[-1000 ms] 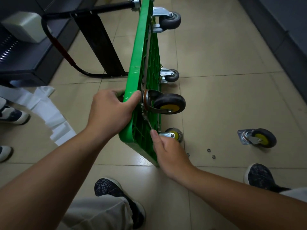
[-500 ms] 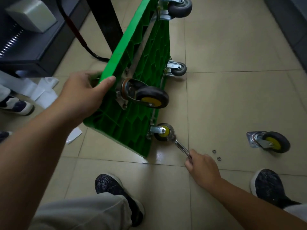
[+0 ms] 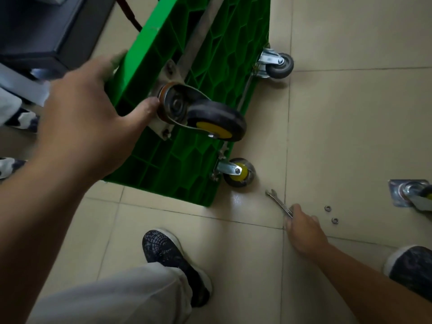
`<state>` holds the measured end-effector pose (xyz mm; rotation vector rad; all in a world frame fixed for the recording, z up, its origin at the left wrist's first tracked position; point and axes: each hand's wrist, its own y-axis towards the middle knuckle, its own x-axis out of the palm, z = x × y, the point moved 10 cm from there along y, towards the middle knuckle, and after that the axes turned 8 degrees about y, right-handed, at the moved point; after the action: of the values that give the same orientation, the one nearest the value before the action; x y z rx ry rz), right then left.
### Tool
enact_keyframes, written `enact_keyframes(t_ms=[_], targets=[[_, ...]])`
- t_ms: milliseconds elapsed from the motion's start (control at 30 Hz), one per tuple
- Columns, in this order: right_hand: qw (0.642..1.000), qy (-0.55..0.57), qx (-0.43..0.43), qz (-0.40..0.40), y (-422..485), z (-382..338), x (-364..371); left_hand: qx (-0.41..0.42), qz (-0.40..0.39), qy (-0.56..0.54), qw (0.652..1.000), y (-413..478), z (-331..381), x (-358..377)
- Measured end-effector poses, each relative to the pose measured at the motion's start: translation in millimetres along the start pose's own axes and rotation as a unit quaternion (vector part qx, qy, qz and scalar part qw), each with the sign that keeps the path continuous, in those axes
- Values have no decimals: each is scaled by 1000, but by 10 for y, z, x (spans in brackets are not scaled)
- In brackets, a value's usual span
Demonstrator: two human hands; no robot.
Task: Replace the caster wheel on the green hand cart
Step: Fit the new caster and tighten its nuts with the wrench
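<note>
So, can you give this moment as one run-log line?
left hand: grips edge of tilted green plastic hand cart | right hand: holds slim silver metal wrench at beige tiled floor | two metal nuts: loose on floor

Beige tiled floor (image 3: 350, 127) — two nuts (image 3: 328, 208); loose caster (image 3: 400, 191) nearby.

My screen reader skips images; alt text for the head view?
A left hand holds a green hand cart tipped on edge, thumb beside a mounted caster wheel. The right hand grips a wrench beside two nuts and a loose caster on the floor.
</note>
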<state>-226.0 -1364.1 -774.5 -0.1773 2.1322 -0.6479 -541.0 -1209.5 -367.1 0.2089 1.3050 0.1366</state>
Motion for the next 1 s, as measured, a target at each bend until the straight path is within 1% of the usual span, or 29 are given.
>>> enact_keyframes(t_ms=[67,133,200,300,433,567,633,700,833,867,900,967,1000], targets=[[999,25,12,17,75,-111,44,6,2,-7,1000,22,-29,17],[996,62,43,38,108,-168,106,12,-2,-18,1000,40,-64,51],[988,116,73,68,127,-194,144,21,4,-22,1000,58,-91,60],[969,186,141,82,117,-85,229,35,15,-20,999,61,-134,79],[961,187,184,88,107,58,286,63,17,-50,997,103,-179,134],[965,148,199,89,91,93,289,76,38,-57,995,112,-220,132],[971,109,197,83,90,91,278,80,45,-54,994,112,-224,127],[974,103,180,88,113,89,210,79,42,-59,994,104,-229,134],[970,142,89,176,168,133,-158,83,38,-67,994,104,-209,139],[974,134,72,170,193,171,-190,83,40,-68,993,108,-213,137],[979,127,65,149,224,221,-175,83,41,-68,993,109,-219,139],[985,121,66,105,272,311,-102,80,41,-62,994,110,-237,143],[986,122,61,99,284,327,-87,80,42,-58,994,108,-235,137]])
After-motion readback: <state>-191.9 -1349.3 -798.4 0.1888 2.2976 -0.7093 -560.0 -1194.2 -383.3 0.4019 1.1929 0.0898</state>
